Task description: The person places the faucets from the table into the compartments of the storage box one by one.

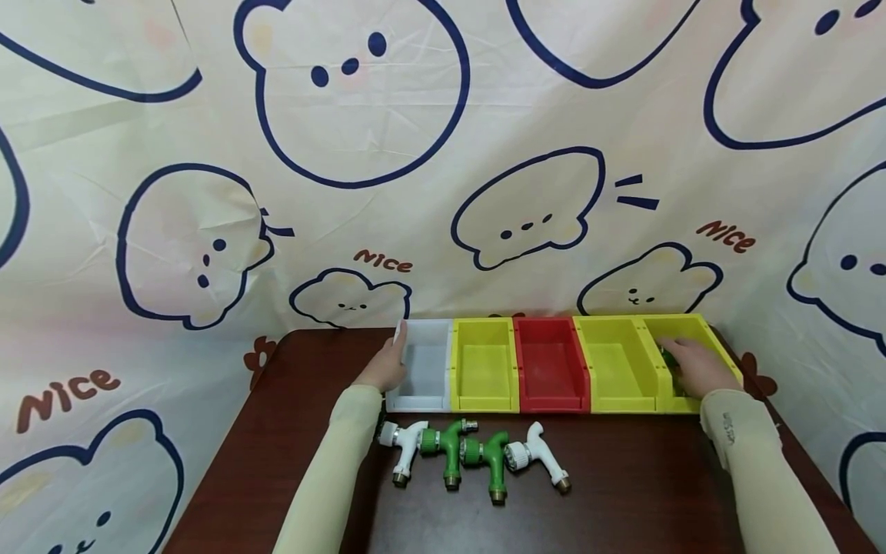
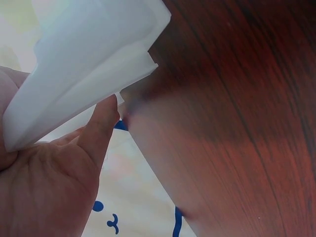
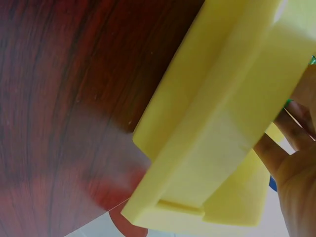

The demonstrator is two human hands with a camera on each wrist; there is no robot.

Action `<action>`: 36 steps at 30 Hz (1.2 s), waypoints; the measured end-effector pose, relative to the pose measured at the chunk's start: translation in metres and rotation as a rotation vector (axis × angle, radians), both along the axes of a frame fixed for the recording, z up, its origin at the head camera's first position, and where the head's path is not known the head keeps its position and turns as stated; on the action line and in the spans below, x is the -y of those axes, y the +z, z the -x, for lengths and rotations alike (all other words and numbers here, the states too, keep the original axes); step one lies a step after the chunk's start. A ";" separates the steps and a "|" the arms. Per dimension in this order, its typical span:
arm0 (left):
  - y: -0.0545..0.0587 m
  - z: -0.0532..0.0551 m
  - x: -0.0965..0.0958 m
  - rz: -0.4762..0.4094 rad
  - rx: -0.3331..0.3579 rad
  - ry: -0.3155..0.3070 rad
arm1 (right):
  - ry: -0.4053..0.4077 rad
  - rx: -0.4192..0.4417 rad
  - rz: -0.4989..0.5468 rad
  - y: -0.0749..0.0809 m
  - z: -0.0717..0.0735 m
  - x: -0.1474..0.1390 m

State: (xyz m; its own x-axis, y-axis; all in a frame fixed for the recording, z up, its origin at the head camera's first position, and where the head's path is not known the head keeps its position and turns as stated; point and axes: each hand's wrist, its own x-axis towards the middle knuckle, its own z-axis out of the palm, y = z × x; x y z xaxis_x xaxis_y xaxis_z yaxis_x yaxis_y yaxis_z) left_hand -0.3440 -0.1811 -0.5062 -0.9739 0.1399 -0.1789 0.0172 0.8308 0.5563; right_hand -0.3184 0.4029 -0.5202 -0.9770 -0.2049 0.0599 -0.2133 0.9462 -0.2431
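Observation:
My left hand grips the left wall of the white bin at the left end of a row; in the left wrist view the wall lies between thumb and fingers. Down inside the rightmost yellow bin, my right hand has its fingers round a green tap, mostly hidden by the hand and the bin wall. Only bits of green show past the fingers in the right wrist view. In front of the bins lie a white tap, two green taps side by side, and another white tap.
Between the end bins stand a yellow bin, a red bin and another yellow bin, set edge to edge. They rest on a dark brown wooden table. A cloth printed with cartoon bears hangs close behind.

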 end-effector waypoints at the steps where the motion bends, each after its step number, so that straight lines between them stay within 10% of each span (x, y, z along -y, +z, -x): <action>1: 0.000 0.000 0.000 0.001 0.000 -0.001 | -0.004 0.005 0.001 0.001 0.000 0.001; 36: 0.002 -0.002 0.002 -0.018 0.005 -0.023 | -0.025 0.124 0.008 -0.008 -0.001 0.004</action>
State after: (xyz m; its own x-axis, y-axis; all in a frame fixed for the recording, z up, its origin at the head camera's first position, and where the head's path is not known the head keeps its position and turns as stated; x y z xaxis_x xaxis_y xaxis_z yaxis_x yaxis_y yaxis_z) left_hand -0.3423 -0.1827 -0.5040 -0.9695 0.1658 -0.1808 0.0336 0.8200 0.5714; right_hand -0.3178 0.3991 -0.5277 -0.9817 -0.1803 -0.0604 -0.1575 0.9489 -0.2733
